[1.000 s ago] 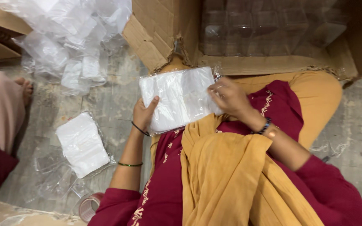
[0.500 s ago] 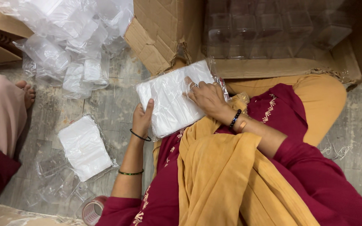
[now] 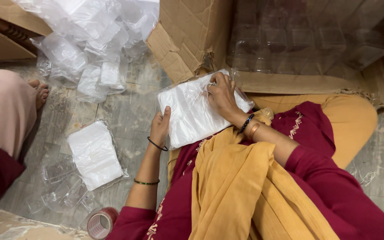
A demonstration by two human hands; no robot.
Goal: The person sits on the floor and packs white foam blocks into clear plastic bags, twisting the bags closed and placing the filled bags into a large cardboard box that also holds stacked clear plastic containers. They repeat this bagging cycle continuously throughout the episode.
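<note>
a white plastic-wrapped packet (image 3: 192, 113) is held over the lap, just in front of an open cardboard box (image 3: 192, 35) of clear plastic containers (image 3: 303, 44); its lower left edge is gripped by the left hand (image 3: 160, 126), thumb laid on top. the right hand (image 3: 222, 95) is laid on the packet's upper right part, fingers curled and pinching the wrapping. a second white packet (image 3: 95, 153) is seen on the floor to the left, near a roll of tape (image 3: 101, 223) and a heap of wrapped packets (image 3: 90, 40).
</note>
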